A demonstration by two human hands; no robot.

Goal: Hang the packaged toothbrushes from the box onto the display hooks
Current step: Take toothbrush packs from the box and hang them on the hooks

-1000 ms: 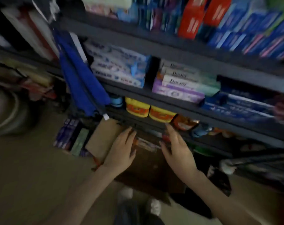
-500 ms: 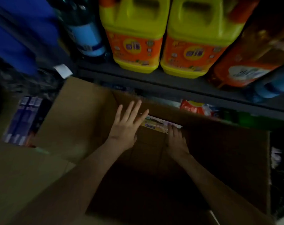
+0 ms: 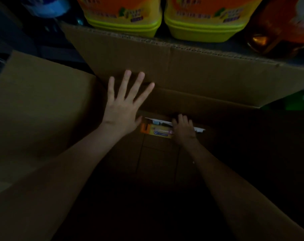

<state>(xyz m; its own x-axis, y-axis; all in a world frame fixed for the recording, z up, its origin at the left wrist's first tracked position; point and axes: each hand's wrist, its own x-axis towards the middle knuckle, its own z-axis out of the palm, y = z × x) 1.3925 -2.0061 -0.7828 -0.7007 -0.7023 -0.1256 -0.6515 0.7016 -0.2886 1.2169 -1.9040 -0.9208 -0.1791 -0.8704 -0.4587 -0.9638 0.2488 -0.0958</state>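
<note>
while the left hand (image 3: 123, 108) splays on the flap (image 3: 199, 70) below yellow jugs (image 3: 123, 23), the right hand's (image 3: 183, 129) grip is unclear

We see an open cardboard box (image 3: 199, 70), dim inside. Left hand (image 3: 123, 108) flat, fingers spread, pressed on the far flap near its fold. Right hand (image 3: 184, 129) deep in the box, on the packaged toothbrushes (image 3: 156, 131) lying against the far wall; we cannot tell if it grips them. Behind the box: two yellow jugs (image 3: 123, 20), an orange bottle (image 3: 283, 32) to their right.
</note>
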